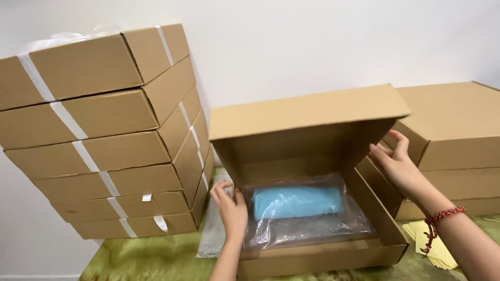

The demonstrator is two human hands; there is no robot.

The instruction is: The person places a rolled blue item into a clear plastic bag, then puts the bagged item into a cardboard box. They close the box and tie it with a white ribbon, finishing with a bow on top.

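Observation:
An open cardboard box [317, 255] sits in front of me with its lid [307, 112] tilted half down over it. Inside lies a folded light-blue cloth [297, 202] wrapped in a clear plastic bag [312, 229]. My left hand [229, 205] rests on the box's left wall, fingers against the side flap. My right hand [397, 158] holds the lid's right side flap, fingers curled around its edge. A red beaded bracelet [442, 216] circles my right wrist.
A leaning stack of several taped cardboard boxes [104, 140] stands at the left. More closed boxes [458, 145] are stacked at the right. Yellow paper sheets [435, 244] lie by the right boxes. A clear plastic bag [211, 234] lies on the green cloth [146, 257].

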